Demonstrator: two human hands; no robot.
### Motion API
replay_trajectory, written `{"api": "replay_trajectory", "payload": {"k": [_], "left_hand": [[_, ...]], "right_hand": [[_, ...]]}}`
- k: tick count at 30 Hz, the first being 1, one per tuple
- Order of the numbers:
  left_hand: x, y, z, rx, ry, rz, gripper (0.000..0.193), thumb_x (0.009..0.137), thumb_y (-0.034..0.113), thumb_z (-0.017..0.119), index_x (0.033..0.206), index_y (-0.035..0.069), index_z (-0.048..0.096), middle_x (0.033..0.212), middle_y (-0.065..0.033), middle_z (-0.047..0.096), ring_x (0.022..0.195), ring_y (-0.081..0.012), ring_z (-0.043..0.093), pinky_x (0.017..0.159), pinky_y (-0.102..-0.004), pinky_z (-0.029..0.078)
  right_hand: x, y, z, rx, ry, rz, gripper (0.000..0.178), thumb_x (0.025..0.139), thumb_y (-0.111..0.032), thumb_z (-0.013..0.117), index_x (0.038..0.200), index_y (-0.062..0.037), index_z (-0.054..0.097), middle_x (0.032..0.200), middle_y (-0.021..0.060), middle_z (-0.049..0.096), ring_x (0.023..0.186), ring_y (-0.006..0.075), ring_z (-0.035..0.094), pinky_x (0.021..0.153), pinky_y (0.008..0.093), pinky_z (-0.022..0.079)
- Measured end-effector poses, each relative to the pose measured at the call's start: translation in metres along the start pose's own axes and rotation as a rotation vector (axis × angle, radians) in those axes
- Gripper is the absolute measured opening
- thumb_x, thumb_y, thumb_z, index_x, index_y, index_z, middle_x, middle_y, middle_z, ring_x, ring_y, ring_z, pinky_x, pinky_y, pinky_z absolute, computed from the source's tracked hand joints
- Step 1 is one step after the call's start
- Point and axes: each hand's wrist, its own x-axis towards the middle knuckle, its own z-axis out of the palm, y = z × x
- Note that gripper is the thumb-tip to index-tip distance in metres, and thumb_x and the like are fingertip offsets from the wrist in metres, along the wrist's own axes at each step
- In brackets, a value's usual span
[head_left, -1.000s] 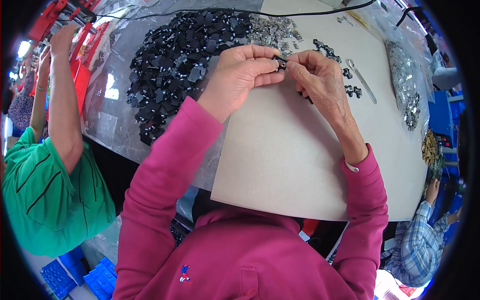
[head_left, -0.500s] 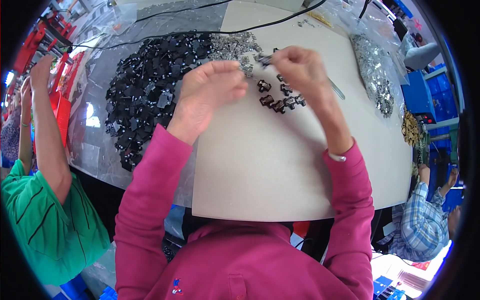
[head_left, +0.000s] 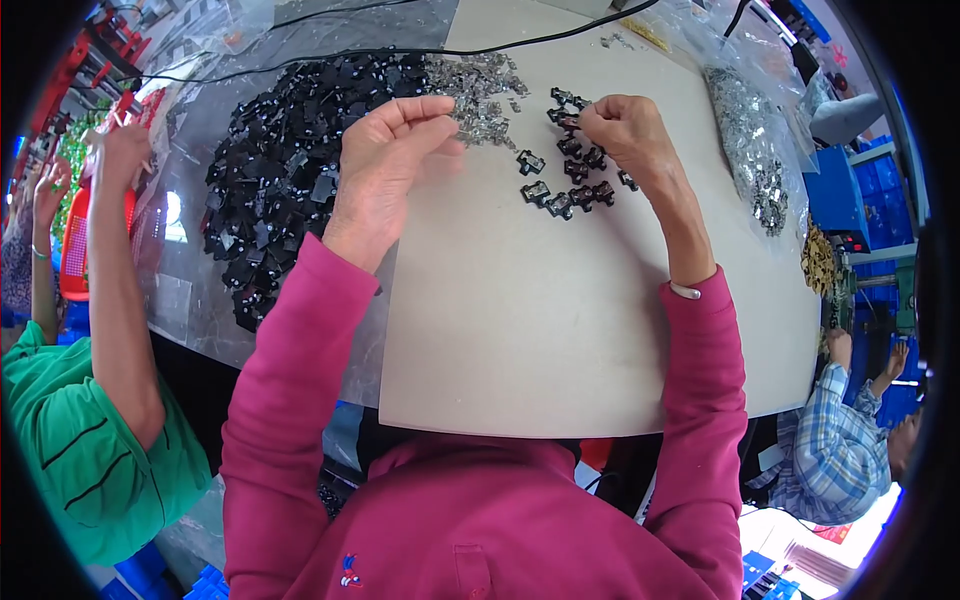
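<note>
left hand (head_left: 385, 150) loosely curled, blurry fingertips, can't tell if it's got anything | right hand (head_left: 635, 130) bunched up narrow, can't tell either | little black assemblies (head_left: 535, 191) on the worktop (head_left: 540, 330), mostly just left of right hand | silvery bits (head_left: 480, 85) between hands | black parts pile (head_left: 270, 180) left of left hand

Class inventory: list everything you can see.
Smooth flat board: one, beige, centre
Small flat parts: many, black, heaped left of board
Shiny metal pieces: many, silver, board's upper left
Lobed blocky parts: about twelve, mostly black, upper board
Thin cable: one, black, top
Plastic bag: one, clear, upper right
Perforated basket: one, red, left
Boxy housing: one, blue, right
People: several, green and plaid clothing, sides
Left hand: one, bare, near metal pieces
Right hand: one, bare, at blocky parts
</note>
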Motion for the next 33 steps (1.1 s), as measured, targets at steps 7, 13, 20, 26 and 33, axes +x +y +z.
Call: {"api": "replay_trajectory", "payload": {"k": [7, 13, 20, 26, 33], "left_hand": [[0.004, 0.001, -0.011, -0.052, 0.02, 0.065, 0.022, 0.084, 0.007, 0.062, 0.105, 0.0, 0.059, 0.089, -0.0068, 0.063, 0.075, -0.0141, 0.062, 0.064, -0.0251, 0.053], [0.009, 0.016, -0.026, 0.131, 0.079, 0.159, 0.021, 0.083, 0.008, 0.063, 0.103, 0.0, 0.061, 0.087, -0.0055, 0.064, 0.073, -0.0124, 0.061, 0.063, -0.0239, 0.052], [0.019, 0.035, -0.061, 0.713, 0.203, 0.363, 0.013, 0.076, 0.005, 0.064, 0.088, 0.004, 0.068, 0.079, -0.0051, 0.065, 0.065, -0.0142, 0.06, 0.06, -0.0268, 0.05], [0.018, 0.026, -0.062, 1.206, 0.138, 0.475, 0.017, 0.074, 0.004, 0.065, 0.09, 0.006, 0.068, 0.081, -0.0036, 0.065, 0.072, -0.0153, 0.059, 0.064, -0.0277, 0.048], [0.017, 0.007, -0.057, 1.483, 0.175, 0.689, 0.014, 0.069, 0.006, 0.067, 0.082, 0.009, 0.069, 0.081, -0.0045, 0.061, 0.087, -0.0258, 0.052, 0.075, -0.0352, 0.047]], "right_hand": [[0.009, -0.005, 0.014, -0.187, -0.102, -0.003, 0.023, 0.076, -0.017, 0.059, 0.072, 0.0053, 0.061, 0.056, 0.0007, 0.051, 0.053, 0.0077, 0.045, 0.049, 0.0256, 0.038], [-0.009, -0.021, 0.031, -0.155, 0.041, -0.345, 0.017, 0.077, -0.011, 0.059, 0.08, 0.0049, 0.063, 0.066, 0.0081, 0.061, 0.057, 0.0152, 0.055, 0.057, 0.0292, 0.045], [-0.008, -0.023, 0.053, -0.34, -0.01, -0.536, 0.011, 0.076, -0.008, 0.059, 0.079, 0.0021, 0.064, 0.071, 0.0126, 0.063, 0.061, 0.0241, 0.06, 0.061, 0.0328, 0.047], [-0.02, -0.029, 0.062, -0.48, 0.059, -0.44, 0.013, 0.075, -0.01, 0.059, 0.073, 0.0032, 0.061, 0.066, 0.0152, 0.061, 0.059, 0.027, 0.059, 0.06, 0.0356, 0.047], [-0.034, -0.05, 0.048, -0.357, -0.108, -0.359, 0.016, 0.075, -0.012, 0.061, 0.078, 0.0035, 0.062, 0.063, 0.0143, 0.059, 0.056, 0.0238, 0.057, 0.059, 0.0341, 0.046]]}}
